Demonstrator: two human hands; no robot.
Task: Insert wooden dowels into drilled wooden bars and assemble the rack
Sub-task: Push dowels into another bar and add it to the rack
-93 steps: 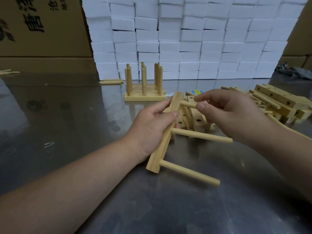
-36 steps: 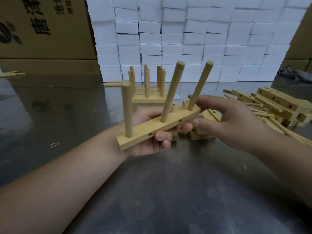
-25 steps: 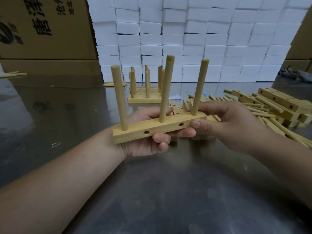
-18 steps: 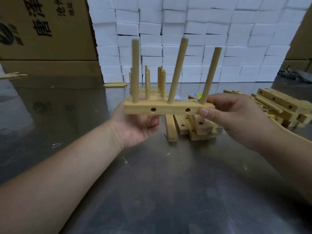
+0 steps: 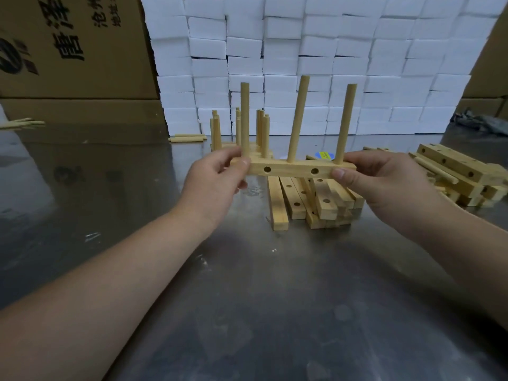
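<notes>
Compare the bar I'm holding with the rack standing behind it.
The bar is held in the air, left hand and right hand pinching its ends; the rack stands on the table. The bar carries three dowels in one row; the rack carries more, in pairs. Both are pale wood with upright dowels.
</notes>
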